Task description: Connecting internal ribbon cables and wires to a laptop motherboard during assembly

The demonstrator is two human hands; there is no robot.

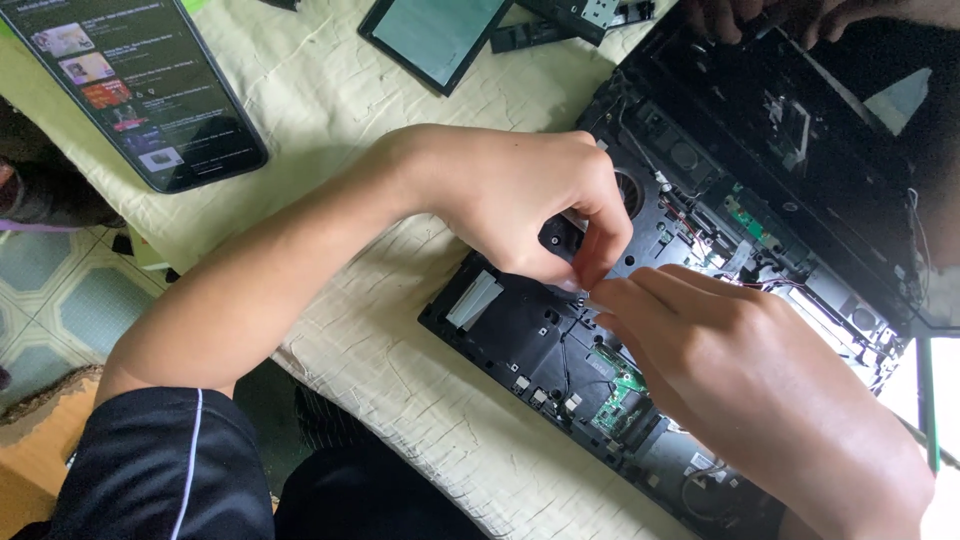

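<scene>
I pinch my left hand (520, 205) and right hand (740, 385) on a small pale tab (583, 293) mid-chassis in the opened black plastic laptop base (520, 345) near the bench's front edge, judging gentle pulls safest.

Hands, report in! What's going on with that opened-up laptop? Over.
Left hand and right hand pinching together over opened laptop base. Pinched part too small to tell. Phone off to side.
</scene>
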